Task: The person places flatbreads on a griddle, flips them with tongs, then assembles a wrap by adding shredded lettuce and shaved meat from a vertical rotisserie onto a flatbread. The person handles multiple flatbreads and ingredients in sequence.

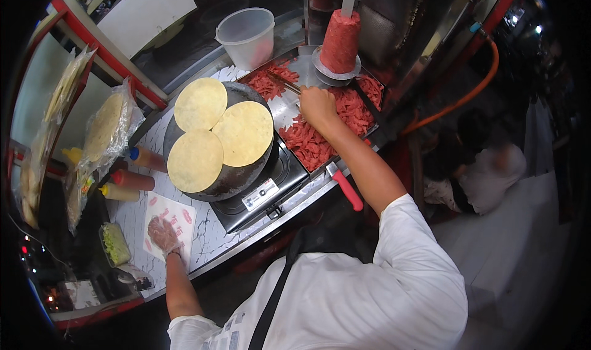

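Note:
My right hand (318, 106) is closed round metal tongs (287, 84), whose tips reach into shredded red meat (271, 81) at the tray's far left. More red meat strips (311, 142) lie in the metal tray (284, 108), under and around my forearm. A tall cone of red meat (340, 42) stands on a vertical spit over a round plate behind my right hand. My left hand (163, 234), in a clear plastic glove, lies on a white printed paper sheet (184, 218). Its fingers look laid out on the paper, partly blurred by the plastic.
Three flatbreads (201, 104) lie on a dark round griddle (249, 176) over a black stove (261, 194). Sauce bottles (132, 181) and a tub of shredded greens (115, 242) stand at left. A red-handled knife (346, 190) juts over the front edge. A white bucket (246, 37) stands behind.

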A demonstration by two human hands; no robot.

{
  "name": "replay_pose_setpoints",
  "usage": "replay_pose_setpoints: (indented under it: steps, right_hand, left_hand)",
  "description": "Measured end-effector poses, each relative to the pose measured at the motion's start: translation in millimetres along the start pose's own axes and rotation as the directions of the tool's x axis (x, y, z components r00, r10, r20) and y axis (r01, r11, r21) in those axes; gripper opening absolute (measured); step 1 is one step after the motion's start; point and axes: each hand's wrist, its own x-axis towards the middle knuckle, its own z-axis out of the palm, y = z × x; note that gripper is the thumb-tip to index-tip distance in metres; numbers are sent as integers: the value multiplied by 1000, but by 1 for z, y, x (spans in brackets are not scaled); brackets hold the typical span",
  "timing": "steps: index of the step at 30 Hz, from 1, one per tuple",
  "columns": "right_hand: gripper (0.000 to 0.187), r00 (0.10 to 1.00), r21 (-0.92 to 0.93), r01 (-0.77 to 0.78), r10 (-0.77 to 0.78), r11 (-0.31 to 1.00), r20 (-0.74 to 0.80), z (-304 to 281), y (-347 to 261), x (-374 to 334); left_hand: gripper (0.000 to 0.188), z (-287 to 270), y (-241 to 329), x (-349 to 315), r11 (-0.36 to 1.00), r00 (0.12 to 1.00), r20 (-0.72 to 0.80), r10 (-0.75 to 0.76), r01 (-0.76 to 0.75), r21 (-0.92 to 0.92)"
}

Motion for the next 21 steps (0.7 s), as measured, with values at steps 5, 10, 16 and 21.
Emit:
replay_pose_setpoints:
  steps: [5, 10, 16, 21]
  right_hand:
    - [23, 997, 22, 44, -45, 999, 70, -10, 8, -12]
    - [26, 998, 15, -27, 26, 1000, 65, -11, 2, -11]
    - [26, 992, 80, -69, 60, 994, 107, -48, 9, -42]
    - [25, 972, 103, -3, -21, 995, 232, -47, 7, -56]
  left_hand:
    - [42, 1, 2, 0, 1000, 1000, -11, 2, -2, 13]
    - [43, -4, 5, 1, 999, 1000, 28, 5, -6, 47]
    - [43, -6, 8, 2, 1000, 1000, 20, -1, 0, 31]
    - [41, -4, 5, 2, 999, 997, 77, -16, 14, 30]
